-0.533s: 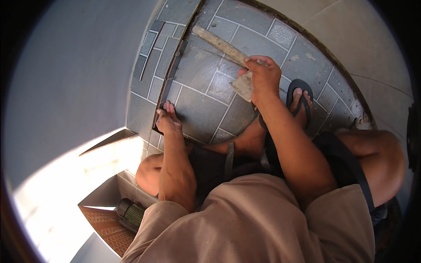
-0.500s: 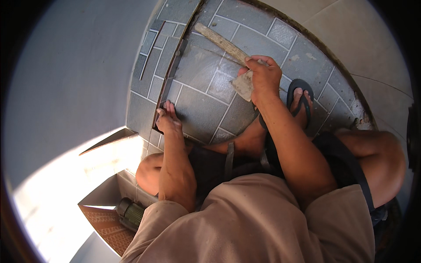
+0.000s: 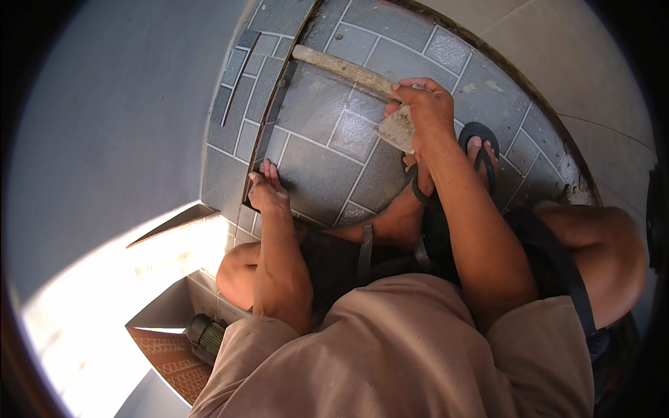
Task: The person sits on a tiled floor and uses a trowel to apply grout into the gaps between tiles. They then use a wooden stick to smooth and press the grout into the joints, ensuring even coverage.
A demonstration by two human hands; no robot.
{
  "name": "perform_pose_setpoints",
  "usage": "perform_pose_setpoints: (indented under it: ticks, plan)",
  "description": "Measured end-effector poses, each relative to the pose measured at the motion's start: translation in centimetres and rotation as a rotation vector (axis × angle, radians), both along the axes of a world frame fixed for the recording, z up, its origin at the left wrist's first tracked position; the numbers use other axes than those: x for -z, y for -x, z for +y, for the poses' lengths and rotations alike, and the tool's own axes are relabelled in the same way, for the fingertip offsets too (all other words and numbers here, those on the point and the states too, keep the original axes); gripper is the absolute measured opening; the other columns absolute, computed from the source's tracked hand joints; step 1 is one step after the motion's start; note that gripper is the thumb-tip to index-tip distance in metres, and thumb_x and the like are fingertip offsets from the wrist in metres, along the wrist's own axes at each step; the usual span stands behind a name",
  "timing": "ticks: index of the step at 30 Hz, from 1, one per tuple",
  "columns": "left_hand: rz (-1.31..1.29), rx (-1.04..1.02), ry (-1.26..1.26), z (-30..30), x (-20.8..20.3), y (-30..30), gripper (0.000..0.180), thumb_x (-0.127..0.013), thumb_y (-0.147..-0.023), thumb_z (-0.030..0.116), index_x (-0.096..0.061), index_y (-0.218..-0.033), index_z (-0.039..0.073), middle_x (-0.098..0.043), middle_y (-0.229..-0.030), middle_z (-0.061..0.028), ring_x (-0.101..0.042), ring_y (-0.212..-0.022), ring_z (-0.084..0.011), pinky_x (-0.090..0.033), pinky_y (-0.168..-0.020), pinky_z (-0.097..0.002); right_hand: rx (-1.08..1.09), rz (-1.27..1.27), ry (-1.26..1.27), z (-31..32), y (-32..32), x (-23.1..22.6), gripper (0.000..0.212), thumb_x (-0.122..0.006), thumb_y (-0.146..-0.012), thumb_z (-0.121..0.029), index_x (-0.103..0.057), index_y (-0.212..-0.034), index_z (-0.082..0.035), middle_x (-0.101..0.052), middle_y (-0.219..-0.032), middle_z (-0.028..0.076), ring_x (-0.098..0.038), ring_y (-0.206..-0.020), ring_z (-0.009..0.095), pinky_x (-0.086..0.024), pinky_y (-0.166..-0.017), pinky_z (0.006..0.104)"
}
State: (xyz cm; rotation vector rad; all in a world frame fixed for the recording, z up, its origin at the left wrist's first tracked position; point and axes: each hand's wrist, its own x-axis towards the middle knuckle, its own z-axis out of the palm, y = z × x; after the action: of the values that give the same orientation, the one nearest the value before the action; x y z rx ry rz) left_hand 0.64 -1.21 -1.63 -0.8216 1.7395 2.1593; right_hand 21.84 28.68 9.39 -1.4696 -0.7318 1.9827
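Hands apart, both low over grey tiled floor [image 3: 317, 167] with pale joints. Right hand [image 3: 433, 115] closed around a wooden-handled tool [image 3: 345, 70] where the handle meets its flat, dusty grey head [image 3: 397, 129]; tool lies across the middle of the scene, handle running far left, its end at a long narrow strip [image 3: 270, 122] with dark, rusty edges. Left hand [image 3: 269, 191] at the near end of that strip, fingers touching it; cannot tell whether they grip or merely rest. Near left, one container-like form: an open brown box [image 3: 164, 359], patterned on one side. Dark ribbed cylinder [image 3: 206, 338] at its right edge; whether inside or just beside, cannot tell. Rest of the box's interior hard to read. Bright light on the wall left of it. Dark sandal [image 3: 479, 132] on a foot, right of the tool.
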Motion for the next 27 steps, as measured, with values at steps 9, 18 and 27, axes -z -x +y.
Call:
perform_pose_setpoints:
  ticks: [9, 18, 27]
  plan:
    - [0.007, 0.013, -0.002, -0.2, 0.2, 0.1, 0.05, -0.047, -0.112, 0.023, -0.038, -0.14, -0.017, -0.059, -0.136, -0.0293, -0.069, -0.118, -0.0376, -0.065, -0.098, -0.0408, 0.047, -0.033, -0.059, -0.5, 0.4, 0.2, 0.016, -0.073, -0.088, -0.001, -0.065, -0.102, 0.0, -0.072, -0.09, 0.018, -0.071, -0.063, 0.022, -0.061, -0.058, 0.0379]
    - [-0.006, 0.002, 0.026, 0.0, -0.1, 0.0, 0.05, -0.046, -0.113, 0.023, -0.036, -0.141, -0.017, -0.058, -0.137, -0.0293, -0.07, -0.116, -0.0372, -0.065, -0.097, -0.0398, -0.085, 0.005, 0.042, 0.8, -0.3, 0.6, 0.016, -0.073, -0.088, 0.001, -0.064, -0.102, 0.001, -0.072, -0.092, 0.018, -0.072, -0.065, 0.022, -0.062, -0.058, 0.0379]
    - [0.004, 0.025, 0.001, -0.3, 0.2, 0.0, 0.051, -0.047, -0.112, 0.026, -0.038, -0.139, -0.017, -0.058, -0.138, -0.0292, -0.069, -0.118, -0.0372, -0.064, -0.099, -0.0413, 0.057, -0.07, -0.085, -0.3, 0.4, 0.4, 0.014, -0.073, -0.085, 0.001, -0.067, -0.097, 0.004, -0.071, -0.085, 0.019, -0.071, -0.063, 0.023, -0.058, -0.055, 0.0376]
